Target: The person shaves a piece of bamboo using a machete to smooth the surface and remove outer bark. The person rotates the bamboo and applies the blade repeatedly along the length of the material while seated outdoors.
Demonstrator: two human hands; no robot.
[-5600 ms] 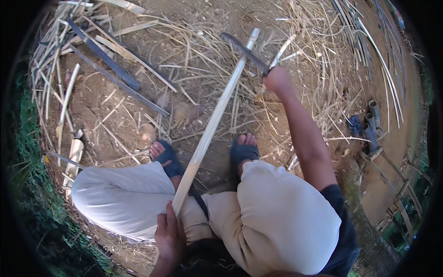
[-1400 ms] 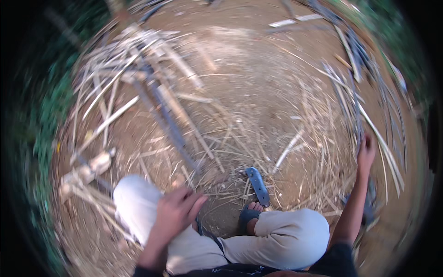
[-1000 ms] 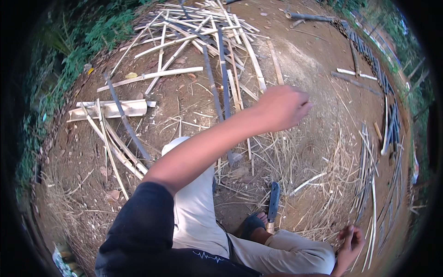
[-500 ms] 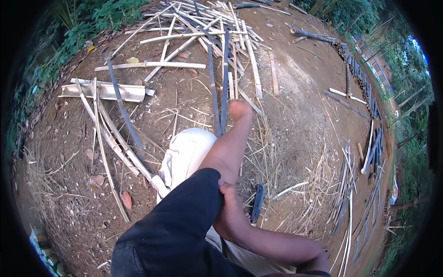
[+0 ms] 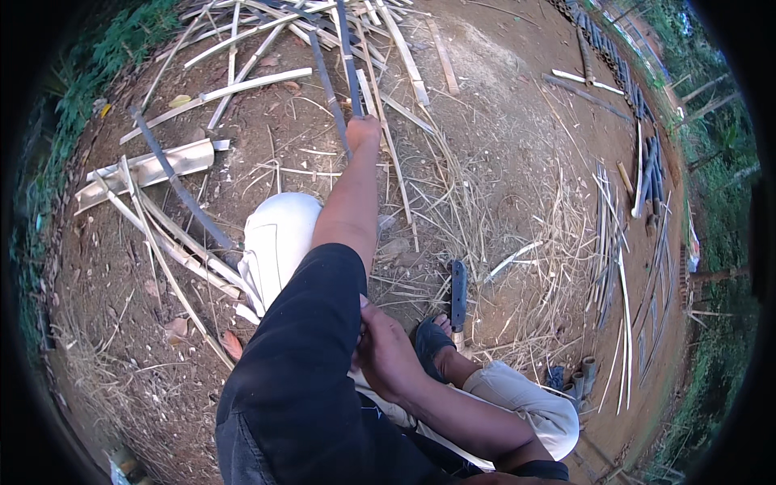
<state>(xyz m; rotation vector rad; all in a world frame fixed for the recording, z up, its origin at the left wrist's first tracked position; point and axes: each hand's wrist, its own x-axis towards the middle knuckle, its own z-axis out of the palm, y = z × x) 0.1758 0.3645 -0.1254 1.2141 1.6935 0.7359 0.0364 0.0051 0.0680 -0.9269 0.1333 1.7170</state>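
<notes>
My left hand [image 5: 364, 132], at the end of a stretched arm in a black sleeve, is closed around the near end of a dark split bamboo strip [image 5: 347, 61]. That strip runs away into a heap of pale and dark bamboo strips [image 5: 275, 24]. Bent close to my left sleeve is my right hand [image 5: 390, 352], its thumb showing and its fingers curled and partly hidden; what it holds, if anything, is out of sight. A broad dark machete blade [image 5: 458, 291] with a light handle lies on the ground beside my sandalled foot [image 5: 435, 343].
A pale split bamboo half [image 5: 153, 171] and long strips [image 5: 174, 259] lie at the left. Dry shavings [image 5: 469, 210] cover the ground right of my arm. Dark bamboo poles [image 5: 649, 174] and thin strips [image 5: 602, 242] lie farther right. My bent knee [image 5: 279, 230] is beside my left arm.
The view has shifted, and my right foot and lower leg now show. My left hand stays closed, now clearly at the dark strip's end. My right hand remains by the left sleeve.
</notes>
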